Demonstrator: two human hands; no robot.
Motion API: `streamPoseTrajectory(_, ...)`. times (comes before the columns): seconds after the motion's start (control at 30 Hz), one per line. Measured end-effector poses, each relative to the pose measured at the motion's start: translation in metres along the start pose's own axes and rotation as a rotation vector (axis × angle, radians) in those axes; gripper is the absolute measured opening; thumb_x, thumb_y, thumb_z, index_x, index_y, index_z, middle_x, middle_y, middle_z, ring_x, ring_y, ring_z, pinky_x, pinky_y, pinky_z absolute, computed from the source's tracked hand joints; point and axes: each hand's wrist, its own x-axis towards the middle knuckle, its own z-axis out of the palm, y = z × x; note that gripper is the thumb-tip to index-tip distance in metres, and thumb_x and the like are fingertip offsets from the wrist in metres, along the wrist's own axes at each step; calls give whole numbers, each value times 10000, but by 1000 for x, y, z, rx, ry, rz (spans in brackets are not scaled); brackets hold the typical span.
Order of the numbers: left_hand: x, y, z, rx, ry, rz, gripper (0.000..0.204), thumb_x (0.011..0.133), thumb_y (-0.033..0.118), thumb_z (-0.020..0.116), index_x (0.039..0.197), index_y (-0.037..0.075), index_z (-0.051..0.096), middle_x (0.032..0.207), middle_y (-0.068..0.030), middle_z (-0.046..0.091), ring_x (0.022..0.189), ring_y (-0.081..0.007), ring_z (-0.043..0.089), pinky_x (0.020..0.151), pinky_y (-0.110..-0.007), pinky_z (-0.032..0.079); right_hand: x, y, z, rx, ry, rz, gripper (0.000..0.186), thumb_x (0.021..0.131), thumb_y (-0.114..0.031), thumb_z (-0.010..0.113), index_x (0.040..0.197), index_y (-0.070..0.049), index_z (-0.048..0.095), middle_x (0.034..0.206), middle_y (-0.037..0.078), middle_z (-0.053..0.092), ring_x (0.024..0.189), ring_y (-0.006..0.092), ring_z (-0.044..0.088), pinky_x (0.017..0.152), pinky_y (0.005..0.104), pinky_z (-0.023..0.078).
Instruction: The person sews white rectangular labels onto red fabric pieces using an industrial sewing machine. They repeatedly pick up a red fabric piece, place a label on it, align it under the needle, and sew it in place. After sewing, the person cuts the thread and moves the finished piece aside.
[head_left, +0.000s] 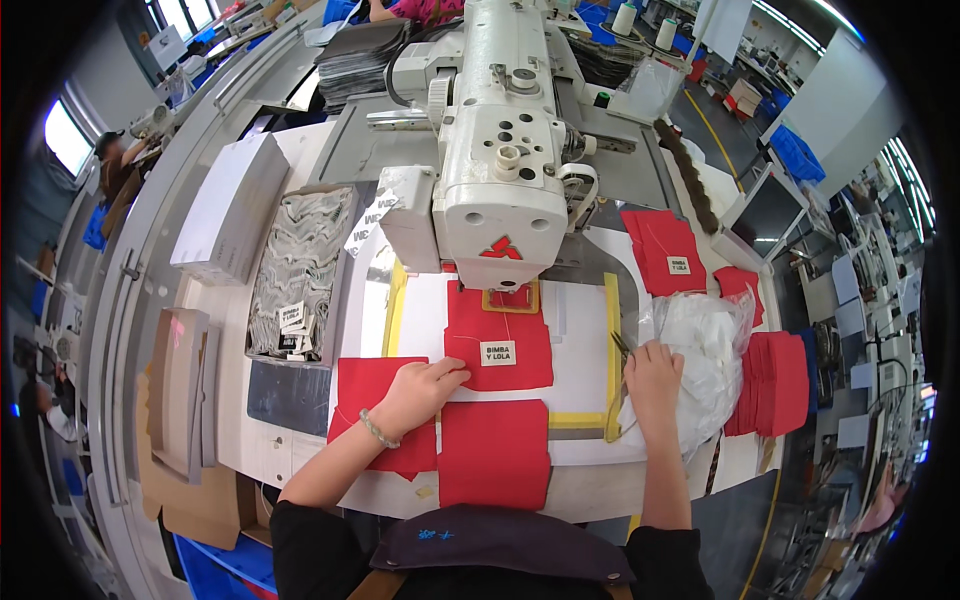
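Note:
A red fabric piece [465, 325] with a small white printed label [498, 353] lies partly under the sewing machine head [497, 225]. A loose pale thread trails over it. My left hand [425, 390] rests on its lower left edge, fingers extended flat. Under my left forearm lies another red piece [385, 375], and a plain red piece [493, 455] sits closest to me. My right hand [655, 375] is closed around small thread snips [620, 344]; their dark blades poke out toward the machine, beside a yellow-taped edge. The handles are hidden by my fingers.
To the left stand a box of folded labels [300, 270], a long white box [232, 208] and an open cardboard box [178, 390]. At right are a clear plastic bag [700, 360], a stack of red pieces [770, 385], labelled red pieces [662, 250] and a screen [768, 212].

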Motion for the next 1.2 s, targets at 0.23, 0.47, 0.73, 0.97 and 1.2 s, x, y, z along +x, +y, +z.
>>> streamPoseTrajectory(0.23, 16, 11, -10, -453, 297, -128, 210, 746, -29, 667, 935, 60, 681, 907, -88, 709, 720, -211, 682, 622, -299, 555, 23, -22, -24, 1147, -2, 311, 128, 975, -121, 506, 1028, -27, 576, 767, 50, 563, 687, 136, 565, 658, 280, 416)
streamPoseTrajectory(0.47, -6, 31, -22, -68, 144, 233, 260, 747, 39, 641, 1005, 43, 671, 936, -68, 703, 662, -162, 642, 577, -289, 512, 54, -65, -33, 1182, -310, 126, 231, 965, -151, 561, 1184, -75, 562, 720, 19, 475, 620, 92, 455, 571, 264, 393)
streamPoseTrajectory(0.73, -45, 52, -30, 45, 82, 264, 316, 735, 73, 645, 1046, 18, 655, 1023, -88, 692, 608, -133, 603, 559, -273, 494, 66, -99, -31, 434, -1, -395, 474, 787, -318, 748, 1232, -201, 633, 759, 31, 524, 621, 191, 555, 584, 315, 420)
streamPoseTrajectory(0.97, -57, 55, -29, 37, 67, 231, 346, 731, 76, 642, 1074, 25, 653, 1048, -91, 691, 610, -123, 599, 564, -260, 484, 74, -120, -1, 199, 106, -650, 400, 788, -254, 709, 1178, -184, 655, 797, 1, 537, 622, 144, 601, 604, 306, 467)
streamPoseTrajectory(1.2, -60, 55, -30, 22, 81, 212, 334, 733, 67, 634, 1064, 29, 662, 1034, -90, 692, 607, -130, 596, 565, -265, 482, 75, -133, 11, 180, 44, -706, 359, 793, -147, 614, 1146, -107, 670, 769, -1, 586, 558, 146, 611, 521, 299, 470)
